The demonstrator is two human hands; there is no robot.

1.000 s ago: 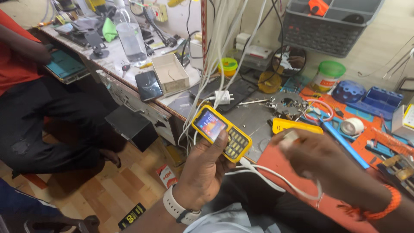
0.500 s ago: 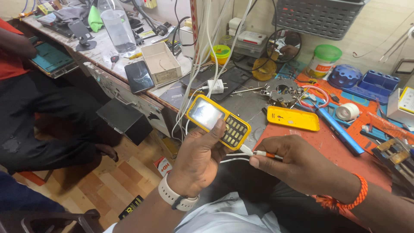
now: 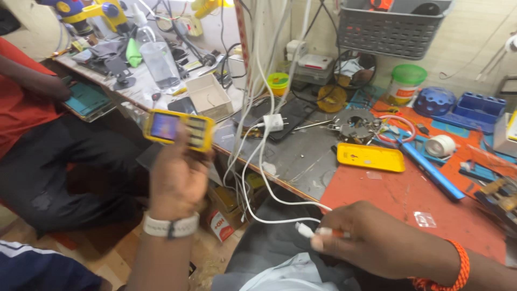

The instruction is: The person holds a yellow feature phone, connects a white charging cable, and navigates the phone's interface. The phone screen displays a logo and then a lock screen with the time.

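My left hand (image 3: 175, 180) holds a small yellow keypad phone (image 3: 179, 129) up and out to the left, its screen lit. A white watch strap circles that wrist. My right hand (image 3: 377, 242) rests low near the bench's front edge and pinches the plug end of a white charging cable (image 3: 269, 194), which runs up to a bundle of hanging white cables. The plug is out of the phone and well apart from it. A yellow phone back cover (image 3: 370, 157) lies on the bench beyond my right hand.
A cluttered workbench (image 3: 301, 161) with an orange mat (image 3: 409, 199), a white charger (image 3: 273, 122), a small open box (image 3: 210, 97), blue trays (image 3: 474, 110), a tape roll (image 3: 439, 145) and a grey wall basket (image 3: 393, 27). Another person in red (image 3: 24, 108) sits at left.
The white cable has come out of the yellow phone. My left hand swung the phone away to the left, while my right hand dropped with the plug toward my lap.
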